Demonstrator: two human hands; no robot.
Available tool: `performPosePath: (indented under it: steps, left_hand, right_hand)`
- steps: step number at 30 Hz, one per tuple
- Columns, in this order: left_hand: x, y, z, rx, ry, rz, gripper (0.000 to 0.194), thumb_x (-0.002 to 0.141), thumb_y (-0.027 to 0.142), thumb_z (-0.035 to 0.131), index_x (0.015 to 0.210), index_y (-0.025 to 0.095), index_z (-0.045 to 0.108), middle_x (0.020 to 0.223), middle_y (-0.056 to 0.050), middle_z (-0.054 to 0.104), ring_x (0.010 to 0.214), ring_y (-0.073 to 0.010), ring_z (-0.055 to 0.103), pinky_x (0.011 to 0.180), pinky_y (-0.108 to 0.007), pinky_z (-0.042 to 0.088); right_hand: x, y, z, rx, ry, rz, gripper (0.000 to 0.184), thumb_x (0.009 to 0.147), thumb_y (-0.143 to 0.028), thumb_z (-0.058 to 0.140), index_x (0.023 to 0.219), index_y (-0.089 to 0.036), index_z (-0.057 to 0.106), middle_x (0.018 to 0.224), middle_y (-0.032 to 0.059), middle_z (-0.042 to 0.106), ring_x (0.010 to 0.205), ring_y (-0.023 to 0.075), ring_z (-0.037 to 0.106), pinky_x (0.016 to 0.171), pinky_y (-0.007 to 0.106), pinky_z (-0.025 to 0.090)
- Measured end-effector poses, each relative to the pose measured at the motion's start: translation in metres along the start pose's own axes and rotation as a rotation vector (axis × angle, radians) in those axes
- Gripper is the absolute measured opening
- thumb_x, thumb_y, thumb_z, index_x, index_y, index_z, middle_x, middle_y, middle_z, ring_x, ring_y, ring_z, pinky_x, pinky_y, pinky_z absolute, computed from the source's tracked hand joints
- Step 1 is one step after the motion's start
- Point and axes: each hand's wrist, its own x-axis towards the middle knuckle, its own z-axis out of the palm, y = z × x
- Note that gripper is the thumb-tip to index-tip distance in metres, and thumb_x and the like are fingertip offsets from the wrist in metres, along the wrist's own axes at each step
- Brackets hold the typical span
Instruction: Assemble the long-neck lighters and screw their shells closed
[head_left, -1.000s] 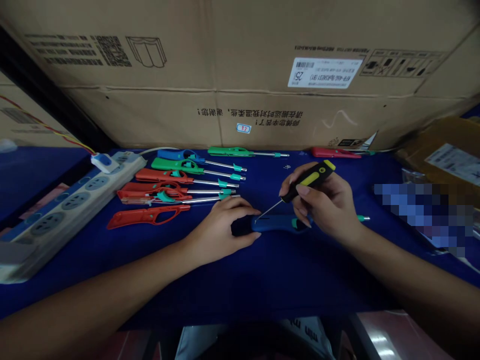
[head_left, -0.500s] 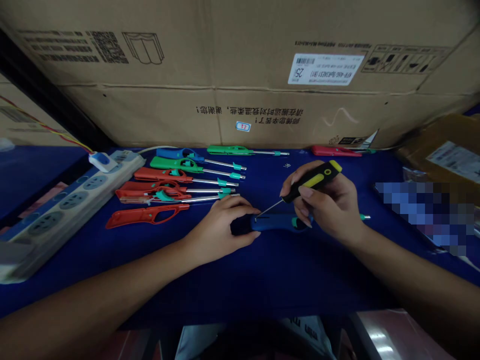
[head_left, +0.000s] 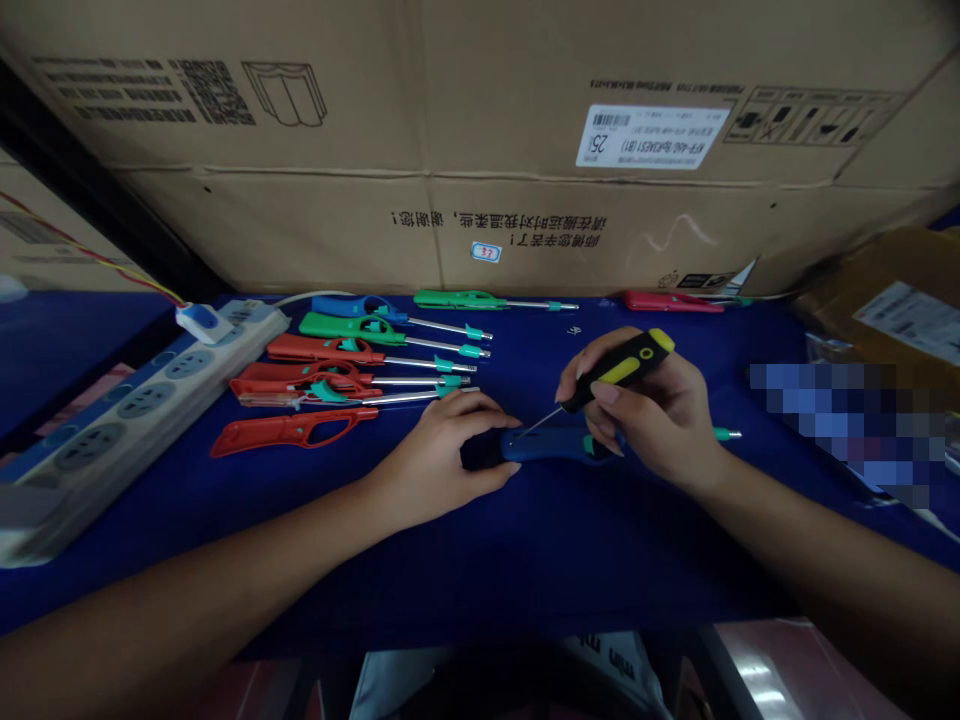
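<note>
A blue long-necked lighter (head_left: 551, 444) lies sideways on the blue tabletop, its green tip showing past my right hand. My left hand (head_left: 442, 450) grips the lighter's left end between thumb and fingers. In my right hand (head_left: 660, 405) is a black and yellow screwdriver (head_left: 619, 370), slanting down to the left. Its thin shaft reaches the lighter's handle near the left end; whether the tip touches is too small to tell. My right hand covers part of the lighter's neck.
Several lighters, among them a green lighter (head_left: 352, 328) and an opened red lighter (head_left: 300, 385), lie left of my hands. A red casing half (head_left: 292, 432) is nearest. A power strip (head_left: 142, 410) stands left, a cardboard box (head_left: 315, 230) behind, a brown package (head_left: 892, 300) right.
The screwdriver's handle and my right hand have shifted slightly left and down. My left hand and the blue lighter stay in place.
</note>
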Motion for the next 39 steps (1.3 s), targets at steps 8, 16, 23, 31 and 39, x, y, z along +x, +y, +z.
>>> performPosePath:
  steps: [8, 16, 23, 31, 39]
  left_hand:
    - [-0.0005, 0.0, -0.0004, -0.004, 0.006, 0.007, 0.031, 0.084, 0.028, 0.075, 0.114, 0.022, 0.072, 0.11, -0.007, 0.068, 0.109, -0.0245, 0.062, 0.1, -0.044, 0.047]
    - [-0.001, -0.0019, 0.0011, 0.004, 0.009, 0.024, 0.032, 0.084, 0.027, 0.075, 0.115, 0.021, 0.071, 0.11, -0.007, 0.067, 0.108, -0.0244, 0.062, 0.099, -0.045, 0.048]
    - [-0.0012, -0.0007, 0.0003, 0.012, 0.008, 0.022, 0.032, 0.083, 0.026, 0.075, 0.115, 0.021, 0.072, 0.11, -0.007, 0.067, 0.107, -0.0243, 0.063, 0.099, -0.045, 0.048]
    - [-0.0015, -0.0002, 0.0009, 0.005, 0.023, 0.02, 0.031, 0.084, 0.028, 0.075, 0.115, 0.021, 0.072, 0.109, -0.007, 0.067, 0.107, -0.0242, 0.063, 0.099, -0.046, 0.049]
    - [-0.0003, 0.0007, 0.0004, -0.076, 0.103, 0.069, 0.019, 0.085, 0.021, 0.074, 0.105, 0.019, 0.072, 0.102, -0.004, 0.071, 0.097, -0.0182, 0.066, 0.09, -0.035, 0.052]
  right_hand:
    - [-0.0003, -0.0003, 0.0006, -0.003, 0.006, 0.009, 0.016, 0.091, -0.032, 0.069, 0.098, -0.022, 0.058, 0.087, 0.0031, 0.07, 0.043, 0.0057, 0.044, 0.033, 0.02, 0.038]
    - [-0.0011, -0.001, 0.0028, 0.007, -0.036, -0.031, 0.015, 0.093, -0.03, 0.068, 0.1, -0.021, 0.057, 0.088, 0.0035, 0.069, 0.043, 0.0056, 0.045, 0.033, 0.02, 0.04]
    - [-0.0018, -0.0002, 0.0023, 0.004, -0.039, -0.048, 0.012, 0.093, -0.026, 0.066, 0.1, -0.02, 0.058, 0.088, 0.0043, 0.069, 0.044, 0.0055, 0.044, 0.034, 0.02, 0.038]
    - [-0.0021, 0.0007, 0.0009, -0.01, -0.052, -0.052, 0.011, 0.095, -0.025, 0.064, 0.102, -0.02, 0.058, 0.09, 0.0042, 0.068, 0.044, 0.0055, 0.046, 0.034, 0.02, 0.039]
    - [-0.0043, -0.0007, 0.0026, -0.027, -0.048, -0.05, 0.01, 0.095, -0.024, 0.064, 0.103, -0.021, 0.058, 0.091, 0.0036, 0.069, 0.046, 0.0055, 0.049, 0.037, 0.02, 0.044]
